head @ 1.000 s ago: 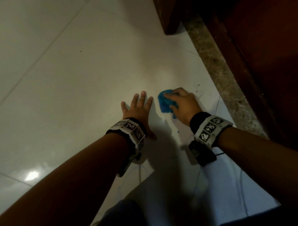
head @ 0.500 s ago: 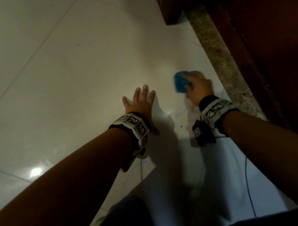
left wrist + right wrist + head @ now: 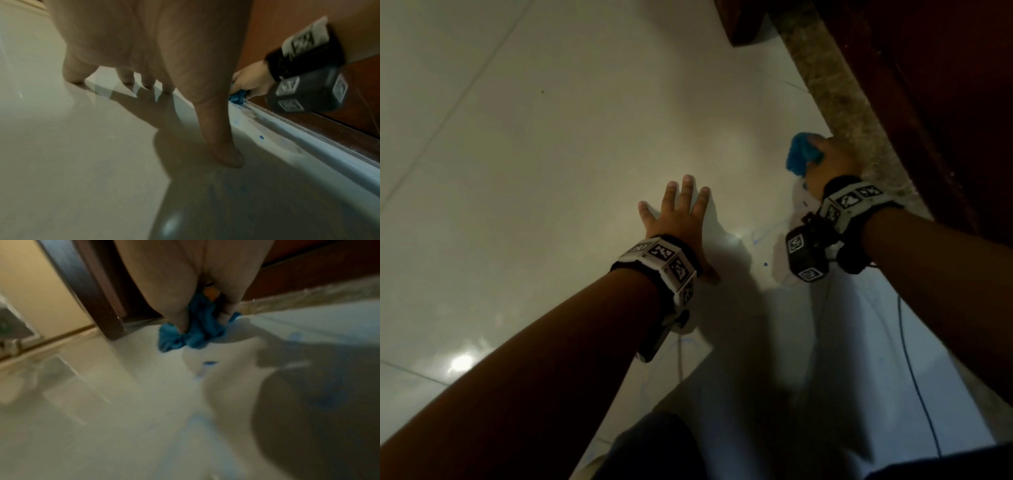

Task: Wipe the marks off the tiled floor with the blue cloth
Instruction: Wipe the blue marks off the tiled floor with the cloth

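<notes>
My right hand [image 3: 828, 161] grips a bunched blue cloth [image 3: 799, 156] and holds it down on the pale tiled floor [image 3: 551, 171], right beside the stone skirting. In the right wrist view the cloth [image 3: 193, 331] bulges out under my curled fingers. Small blue marks [image 3: 766, 264] and faint blue lines dot the tile behind that hand; one blue spot [image 3: 261, 137] shows in the left wrist view. My left hand [image 3: 678, 212] lies flat on the floor with its fingers spread, left of the cloth, holding nothing.
A speckled stone skirting [image 3: 835, 102] runs along the right, with dark red-brown wood [image 3: 928, 102] above it and a wooden post [image 3: 743, 24] at the far end. A thin blue cable [image 3: 914, 377] trails on the floor near my right forearm. My knee [image 3: 650, 448] is at the bottom.
My right hand has slid the cloth forward and to the right, from beside my left hand up to the skirting. The left hand has stayed planted on the floor.
</notes>
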Motion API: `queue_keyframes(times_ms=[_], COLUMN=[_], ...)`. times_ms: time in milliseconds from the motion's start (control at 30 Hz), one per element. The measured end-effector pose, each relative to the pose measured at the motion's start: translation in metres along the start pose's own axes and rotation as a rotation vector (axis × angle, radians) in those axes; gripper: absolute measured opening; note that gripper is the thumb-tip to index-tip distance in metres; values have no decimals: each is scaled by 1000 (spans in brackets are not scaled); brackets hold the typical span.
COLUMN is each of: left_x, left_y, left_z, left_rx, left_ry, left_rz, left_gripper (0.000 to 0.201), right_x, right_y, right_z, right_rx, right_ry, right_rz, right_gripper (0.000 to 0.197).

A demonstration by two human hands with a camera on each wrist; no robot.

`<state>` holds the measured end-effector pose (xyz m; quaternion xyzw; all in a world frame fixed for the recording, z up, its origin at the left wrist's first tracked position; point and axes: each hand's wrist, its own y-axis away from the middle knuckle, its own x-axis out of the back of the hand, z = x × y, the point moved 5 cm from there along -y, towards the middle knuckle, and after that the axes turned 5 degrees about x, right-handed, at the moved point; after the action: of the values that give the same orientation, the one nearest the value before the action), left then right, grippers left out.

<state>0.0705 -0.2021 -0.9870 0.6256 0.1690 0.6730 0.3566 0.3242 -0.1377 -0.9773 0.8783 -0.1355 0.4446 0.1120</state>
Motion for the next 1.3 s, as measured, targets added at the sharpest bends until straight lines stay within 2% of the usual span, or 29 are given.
queue_keyframes(times_ms=[67,167,233,267,333,367,400,467,567,633,700,800,833,900,1000,1033,1067,1133,1200,1267,1300], left_x=[0,1,1,1,1,1,1,0,-1,0,0,1,1,0,0,0,0,0,0,-1,-1], left_y=[-1,-2,-2,-2,-2,-2,-2,-2,-4,-4,-2,-2,-2,-2,-4,-4,-4,-3,-4,-5,-5], left_z=[0,1,1,1,1,0,0,-1,0,0,0,0,0,1,1,0,0,-1,0,0,1], left_rx=[7,12,5,3,1,2,2,2,2,3,0,0,2,4,4,3,3,2,4,5,7], left_ry=[-9,-16,-10,-8,-7,-6,-4,0,6,7,14,13,13,11,3,6,9,10,8,4,3], left_rz=[1,3,7,4,-2,-2,-2,-1,3,4,-1,-6,-8,-12,-11,-9,-7,-4,-2,-1,-2], left_gripper=[148,148,148,149,149,149,149,149,149,149,149,150,150,150,151,150,150,150,150,151,151], right_x=[-24,-41,-28,-16,14,24,26,15,-20,-30,-15,26,27,15,-6,-5,2,23,28,17,7], right_y=[25,71,59,43,11,1,-4,1,41,56,38,2,-1,10,38,40,35,21,13,18,28], right_z=[-22,-40,-27,-16,12,22,27,12,-26,-30,-14,23,27,16,5,9,15,28,28,6,-10], right_rx=[73,380,445,389,100,-25,-86,-32,289,391,336,-51,-102,-53,201,236,195,-41,-216,-145,-39], right_ry=[-26,15,55,119,228,236,233,260,183,88,154,212,222,259,187,172,135,44,8,137,201], right_rz=[-141,-340,-288,-218,-100,-84,-92,-132,-260,-346,-261,-91,-84,-124,-191,-159,-103,12,-29,-144,-201], right_gripper=[36,41,39,39,41,42,43,43,42,43,44,42,41,43,45,45,44,39,38,42,45])
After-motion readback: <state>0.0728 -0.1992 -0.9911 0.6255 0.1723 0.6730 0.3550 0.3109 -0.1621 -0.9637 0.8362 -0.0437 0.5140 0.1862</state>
